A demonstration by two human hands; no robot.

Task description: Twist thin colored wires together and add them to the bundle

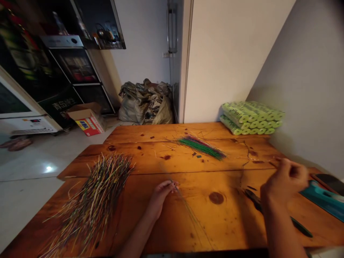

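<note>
My left hand (pixel 163 189) is closed in a pinch around a few thin wires (pixel 188 206), which slant down across the table toward its front edge. To the right, my right hand (pixel 286 179) is raised above the table with its fingers closed; a faint thin line runs left from the fingertips, too blurred to name. Partly hidden under the right forearm lies a pair of pliers (pixel 253 199) with a dark green handle. A large loose pile of many-coloured wires (pixel 99 193) spreads at the left. Farther back lies a neater bundle of green and reddish wires (pixel 201 147).
Wooden planks form the table (pixel 150 222), with small dark scraps scattered about. Green-wrapped paper rolls (pixel 252 117) are stacked at the back right. A teal case (pixel 324 200) and a dark flat object (pixel 331 182) lie at the right edge. Bulging sacks (pixel 145 102) and a carton (pixel 90 120) stand beyond.
</note>
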